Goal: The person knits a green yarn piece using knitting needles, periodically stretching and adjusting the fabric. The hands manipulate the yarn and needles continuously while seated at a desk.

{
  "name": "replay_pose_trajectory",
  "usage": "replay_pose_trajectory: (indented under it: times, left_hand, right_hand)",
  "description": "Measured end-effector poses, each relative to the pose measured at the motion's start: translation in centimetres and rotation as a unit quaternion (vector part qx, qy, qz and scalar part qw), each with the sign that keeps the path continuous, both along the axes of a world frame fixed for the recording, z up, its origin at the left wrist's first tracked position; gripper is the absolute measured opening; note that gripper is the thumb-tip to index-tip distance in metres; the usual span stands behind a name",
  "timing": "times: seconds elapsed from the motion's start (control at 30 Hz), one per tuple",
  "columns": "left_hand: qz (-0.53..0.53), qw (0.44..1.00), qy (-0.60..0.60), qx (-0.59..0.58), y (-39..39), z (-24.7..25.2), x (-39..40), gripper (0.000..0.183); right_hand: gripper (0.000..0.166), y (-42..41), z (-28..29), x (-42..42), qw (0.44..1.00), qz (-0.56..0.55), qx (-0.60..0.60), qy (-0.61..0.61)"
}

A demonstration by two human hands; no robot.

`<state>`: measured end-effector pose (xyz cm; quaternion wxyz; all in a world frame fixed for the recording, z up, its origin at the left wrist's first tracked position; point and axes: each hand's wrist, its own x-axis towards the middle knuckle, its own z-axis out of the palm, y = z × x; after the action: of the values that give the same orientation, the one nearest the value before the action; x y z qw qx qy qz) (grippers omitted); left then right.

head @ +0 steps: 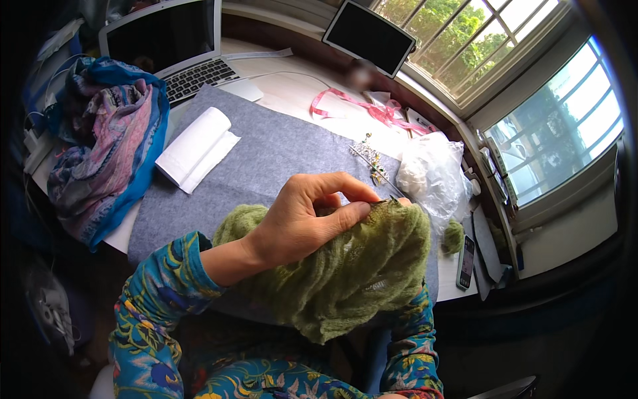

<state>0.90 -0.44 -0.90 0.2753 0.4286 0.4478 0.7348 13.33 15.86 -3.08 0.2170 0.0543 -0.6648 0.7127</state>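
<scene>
A soft green piece of knitting [349,279] hangs in folds between my hands, above the near edge of the table. At its top edge, my left hand [299,219] pinches the work between thumb and forefinger, beside dark needle tips [386,200]. My right hand [405,202] is mostly hidden behind the knitting; only a fingertip shows at the top edge, where it grips the work. A thin knitting needle [374,168] slants from that spot away over the grey felt mat [279,144]. Part of the knitting drapes behind my left wrist.
A white paper roll [194,147] lies on the mat. Left stand a laptop [199,75] and a bunched patterned scarf [114,129]. Rightward are a crumpled plastic bag [431,169], green yarn ball [453,237] and phone [465,262]. Behind lie pink ribbon [384,112] and a tablet [369,37].
</scene>
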Motion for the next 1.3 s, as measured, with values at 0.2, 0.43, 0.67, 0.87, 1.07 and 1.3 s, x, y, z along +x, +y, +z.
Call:
replay_pose_trajectory:
  times: [0.2, 0.43, 0.67, 0.87, 1.07, 1.3]
  left_hand:
    - [-0.002, 1.0, 0.002, -0.02, 0.3, 0.3, 0.0, 0.014]
    - [0.006, 1.0, -0.013, 0.01, -0.1, 0.1, -0.1, 0.014]
    - [-0.025, 1.0, 0.003, 0.0, 0.3, 0.4, -0.1, 0.013]
    - [-0.042, 0.999, -0.005, -0.023, 0.1, 0.0, -0.1, 0.012]
    - [-0.072, 0.996, 0.012, -0.059, 0.1, -0.2, -0.4, 0.011]
    - [-0.07, 0.997, 0.005, -0.036, 0.1, 0.5, -0.4, 0.014]
  right_hand:
    - [0.012, 0.0, 0.5, 0.3, 1.0, -0.015, 0.007, -0.002]
    - [0.012, -0.1, 0.1, -0.1, 1.0, -0.004, 0.004, -0.005]
    - [0.012, -0.2, 0.4, 0.6, 1.0, -0.022, 0.008, -0.014]
    - [0.012, -0.3, 0.2, 0.1, 1.0, -0.011, -0.003, -0.022]
    - [0.012, -0.3, 0.4, -0.1, 1.0, -0.008, 0.0, -0.024]
    - [0.013, -0.2, 1.2, 0.3, 1.0, -0.015, -0.003, -0.027]
